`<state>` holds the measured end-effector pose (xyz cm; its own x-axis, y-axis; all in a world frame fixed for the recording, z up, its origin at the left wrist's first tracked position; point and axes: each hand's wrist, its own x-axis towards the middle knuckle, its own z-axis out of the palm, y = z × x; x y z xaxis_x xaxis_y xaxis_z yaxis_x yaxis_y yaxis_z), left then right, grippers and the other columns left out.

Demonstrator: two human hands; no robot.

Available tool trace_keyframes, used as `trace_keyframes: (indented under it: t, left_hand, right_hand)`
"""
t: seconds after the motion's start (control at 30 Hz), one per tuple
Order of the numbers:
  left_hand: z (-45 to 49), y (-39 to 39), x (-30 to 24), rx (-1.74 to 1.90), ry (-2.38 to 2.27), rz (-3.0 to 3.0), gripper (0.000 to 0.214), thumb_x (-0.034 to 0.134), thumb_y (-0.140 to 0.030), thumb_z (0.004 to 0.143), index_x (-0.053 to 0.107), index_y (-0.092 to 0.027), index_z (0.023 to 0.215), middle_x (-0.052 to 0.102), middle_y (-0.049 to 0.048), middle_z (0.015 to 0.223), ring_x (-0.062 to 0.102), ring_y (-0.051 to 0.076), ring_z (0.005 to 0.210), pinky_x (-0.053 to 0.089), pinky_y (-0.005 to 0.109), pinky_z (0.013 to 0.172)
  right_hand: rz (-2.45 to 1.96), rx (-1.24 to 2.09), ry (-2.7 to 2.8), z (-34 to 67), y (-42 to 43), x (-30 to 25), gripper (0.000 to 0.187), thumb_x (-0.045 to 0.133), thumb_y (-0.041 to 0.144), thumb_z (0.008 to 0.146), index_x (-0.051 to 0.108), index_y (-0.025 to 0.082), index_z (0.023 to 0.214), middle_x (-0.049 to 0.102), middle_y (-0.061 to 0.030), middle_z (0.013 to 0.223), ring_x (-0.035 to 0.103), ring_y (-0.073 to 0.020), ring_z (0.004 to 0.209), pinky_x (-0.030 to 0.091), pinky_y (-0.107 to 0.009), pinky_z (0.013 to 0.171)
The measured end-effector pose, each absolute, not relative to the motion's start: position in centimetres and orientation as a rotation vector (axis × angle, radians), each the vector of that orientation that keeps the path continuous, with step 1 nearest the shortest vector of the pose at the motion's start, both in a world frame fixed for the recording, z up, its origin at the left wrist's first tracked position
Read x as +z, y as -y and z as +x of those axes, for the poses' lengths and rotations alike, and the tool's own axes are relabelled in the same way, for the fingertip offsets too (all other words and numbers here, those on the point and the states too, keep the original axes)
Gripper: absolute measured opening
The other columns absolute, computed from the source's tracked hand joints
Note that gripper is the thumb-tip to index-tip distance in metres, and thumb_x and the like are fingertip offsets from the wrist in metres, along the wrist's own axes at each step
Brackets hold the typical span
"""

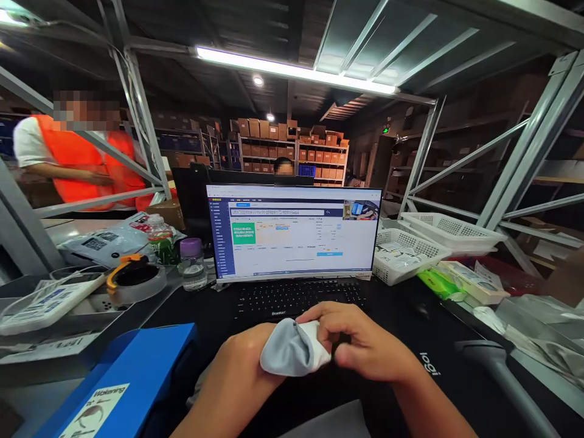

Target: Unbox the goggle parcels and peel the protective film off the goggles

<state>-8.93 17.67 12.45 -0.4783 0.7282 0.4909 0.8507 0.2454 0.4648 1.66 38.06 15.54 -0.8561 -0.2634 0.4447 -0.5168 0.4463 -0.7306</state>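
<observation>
A small piece of cloth (286, 348), pale grey-blue on one side and white on the other, is bunched between my hands above the desk, just in front of the keyboard (301, 299). My left hand (246, 353) is behind the cloth and seems to hold it; its fingers are hidden by the fabric. My right hand (360, 340) grips the white side at the right, index finger along the top edge, thumb lower down. A flat grey sheet (328, 421) lies at the bottom edge. More grey material shows beside my left wrist.
A blue box (137, 377) with a label lies left; behind it are a tape roll (132, 278) and a purple-lidded jar (193, 267). A monitor (296, 255) stands ahead. At right are white baskets (406, 255) and a grey handheld scanner (502, 371). A person in an orange vest (75, 161) stands left.
</observation>
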Motion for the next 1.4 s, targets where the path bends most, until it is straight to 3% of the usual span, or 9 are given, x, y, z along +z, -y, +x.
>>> trace_keyframes:
  t: [0.07,0.17,0.27,0.37,0.6,0.9,1.03,1.2,1.4]
  left_hand:
    - [-8.7,-17.7,12.3,-0.976,2.273,-1.504,0.012,0.06,-0.022,0.083,0.071,-0.028,0.084,0.076,-0.0011,0.084,0.071,0.019,0.07,0.053,0.024,0.058]
    - [-8.3,-18.0,11.8,-0.838,2.158,-1.531,0.012,0.06,-0.021,0.085,0.07,-0.027,0.09,0.076,0.0,0.09,0.072,0.02,0.075,0.057,0.029,0.065]
    - [-8.3,-18.3,11.4,-0.688,2.054,-1.504,0.007,0.061,-0.023,0.087,0.068,-0.024,0.086,0.076,0.0016,0.086,0.073,0.022,0.07,0.059,0.032,0.06]
    - [-8.5,-18.3,11.3,-0.619,1.899,-1.462,0.013,0.055,-0.022,0.089,0.068,-0.021,0.091,0.077,0.004,0.087,0.075,0.024,0.074,0.063,0.037,0.065]
    - [-9.3,-18.4,11.1,-0.479,1.728,-1.583,0.02,0.049,-0.011,0.088,0.068,-0.016,0.095,0.078,0.0073,0.091,0.076,0.022,0.083,0.064,0.038,0.081]
    - [-10.2,-17.8,11.9,-0.641,1.82,-1.604,0.024,0.055,-0.015,0.082,0.069,-0.02,0.102,0.079,0.0049,0.096,0.077,0.021,0.086,0.063,0.033,0.085]
    - [-9.6,-18.1,11.4,-0.607,1.823,-1.617,0.023,0.052,-0.012,0.083,0.069,-0.02,0.096,0.079,0.0049,0.089,0.077,0.021,0.079,0.064,0.034,0.081]
    - [-9.7,-18.2,11.1,-0.607,1.784,-1.712,0.017,0.055,-0.013,0.084,0.068,-0.02,0.092,0.078,0.0059,0.086,0.077,0.02,0.079,0.063,0.037,0.085]
    - [-9.6,-17.4,12.2,-0.762,1.787,-1.679,0.029,0.059,-0.014,0.08,0.066,-0.022,0.107,0.079,0.0018,0.1,0.077,0.017,0.084,0.062,0.031,0.089]
  right_hand:
    - [0.559,1.466,2.406,1.2,-38.6,15.1,0.063,0.037,0.068,0.097,0.057,0.017,0.067,0.07,-0.0088,0.099,0.064,-0.019,0.087,0.047,-0.03,0.078]
    - [0.256,1.566,2.421,0.2,-38.7,13.9,0.039,0.068,0.056,0.086,0.056,0.019,0.086,0.066,-0.0013,0.082,0.058,-0.0142,0.07,0.042,-0.023,0.061]
    - [0.204,1.289,2.65,-0.1,-38.1,13.4,0.05,0.088,0.038,0.067,0.055,0.024,0.101,0.066,0.004,0.085,0.055,-0.0131,0.07,0.035,-0.021,0.057]
    - [0.16,0.914,2.815,0.4,-37.2,13.7,0.034,0.083,0.031,0.073,0.057,0.025,0.094,0.065,0.0064,0.078,0.053,-0.0124,0.067,0.028,-0.022,0.056]
    - [0.209,0.679,2.799,0.3,-35.5,13.2,0.02,0.07,0.022,0.081,0.05,0.023,0.085,0.053,0.0068,0.068,0.043,-0.0111,0.06,0.021,-0.023,0.054]
    - [0.56,1.281,2.821,-0.1,-41.8,14.2,0.045,0.075,0.012,0.07,0.032,0.019,0.061,0.038,0.0111,0.059,0.032,-0.0058,0.055,0.024,-0.018,0.051]
    - [0.406,0.995,2.815,-0.1,-39.4,13.4,0.042,0.074,0.011,0.066,0.034,0.019,0.056,0.03,0.0108,0.053,0.026,-0.0071,0.052,0.018,-0.023,0.05]
    - [0.31,0.726,2.722,-0.2,-35.6,12.3,0.036,0.071,0.017,0.074,0.04,0.019,0.059,0.042,0.0082,0.057,0.031,-0.0086,0.054,0.018,-0.026,0.054]
    - [0.642,1.419,2.748,-0.1,-41.5,14.0,0.053,0.083,0.027,0.068,0.031,0.02,0.058,0.032,0.0114,0.054,0.027,-0.006,0.053,0.022,-0.02,0.05]
